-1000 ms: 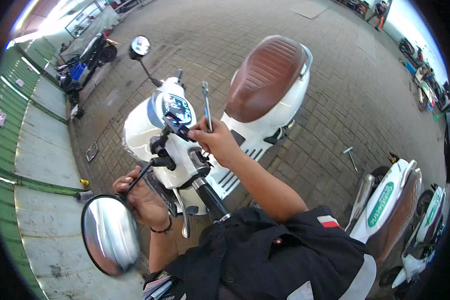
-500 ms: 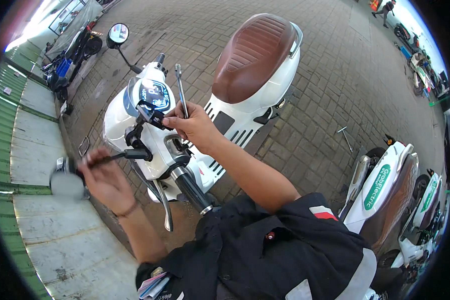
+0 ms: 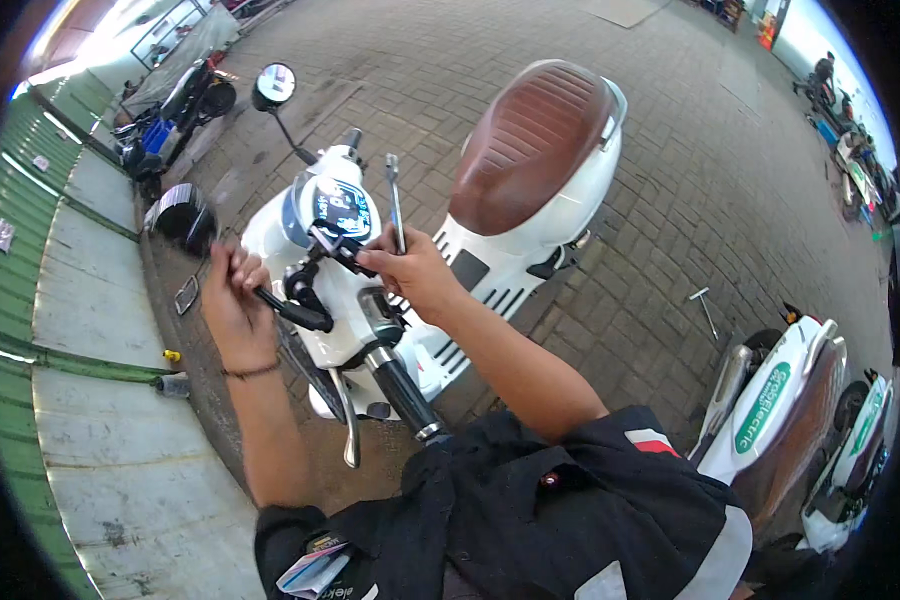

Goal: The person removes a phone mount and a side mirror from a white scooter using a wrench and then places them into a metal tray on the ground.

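Observation:
My left hand [image 3: 238, 305] is closed on the black stem of a side mirror [image 3: 182, 218], whose rounded back faces up. The stem's lower end meets a black rubber-covered joint [image 3: 305, 312] by the handlebar; whether it is fixed there I cannot tell. In my right hand [image 3: 418, 272] a silver wrench [image 3: 395, 200] stands upright between the fingers. The same fingertips touch a black bracket [image 3: 338, 246] in front of the lit display [image 3: 342, 207] of a white scooter [image 3: 270, 228]. My palm hides the wrench's lower end.
A brown seat [image 3: 535, 140] tops the scooter. The far mirror [image 3: 274, 86] rises beyond the display. A T-handle wrench [image 3: 707, 308] lies on the paving at right, near parked white scooters [image 3: 765, 400]. Along the left runs a green and white metal wall [image 3: 100, 310].
My left hand has swung the mirror up and to the right, and the mirror has turned its back upward. My right hand keeps the wrench at the bracket. The whole view has shifted slightly.

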Action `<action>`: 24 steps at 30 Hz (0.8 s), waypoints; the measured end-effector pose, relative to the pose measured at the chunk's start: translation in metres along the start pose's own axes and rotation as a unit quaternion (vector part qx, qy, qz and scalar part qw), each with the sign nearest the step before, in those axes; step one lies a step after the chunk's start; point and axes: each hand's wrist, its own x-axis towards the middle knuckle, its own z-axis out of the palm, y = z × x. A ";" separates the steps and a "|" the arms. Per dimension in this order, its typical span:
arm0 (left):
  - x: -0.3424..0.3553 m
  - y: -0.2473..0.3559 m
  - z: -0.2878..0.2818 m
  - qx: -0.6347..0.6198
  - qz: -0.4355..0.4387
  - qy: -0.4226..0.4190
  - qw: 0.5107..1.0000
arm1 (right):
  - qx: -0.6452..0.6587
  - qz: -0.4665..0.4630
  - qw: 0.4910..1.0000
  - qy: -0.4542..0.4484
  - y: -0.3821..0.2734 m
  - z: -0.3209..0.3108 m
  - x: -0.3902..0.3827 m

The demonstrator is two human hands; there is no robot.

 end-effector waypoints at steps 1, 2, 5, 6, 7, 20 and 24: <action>-0.023 -0.009 0.006 -0.017 0.088 0.071 0.993 | 0.009 -0.007 1.000 -0.005 -0.001 -0.001 0.001; -0.044 -0.021 0.011 -0.034 0.172 0.143 0.974 | 0.018 -0.011 1.000 -0.007 0.001 -0.002 0.001; -0.078 -0.064 0.018 0.089 0.430 0.078 0.895 | 0.024 -0.006 1.000 0.001 0.001 -0.003 0.003; -0.080 -0.071 0.014 0.163 0.449 0.006 0.878 | 0.022 -0.006 1.000 0.003 0.002 -0.002 0.006; -0.076 -0.057 -0.010 0.252 0.440 -0.057 0.860 | 0.020 -0.008 1.000 -0.019 0.005 0.010 0.008; -0.059 -0.034 0.000 -0.065 0.261 0.103 0.958 | -0.007 0.014 1.000 0.016 0.002 0.002 -0.003; -0.077 -0.072 0.020 0.198 0.465 -0.020 0.863 | -0.019 -0.011 1.000 0.018 -0.009 -0.001 -0.002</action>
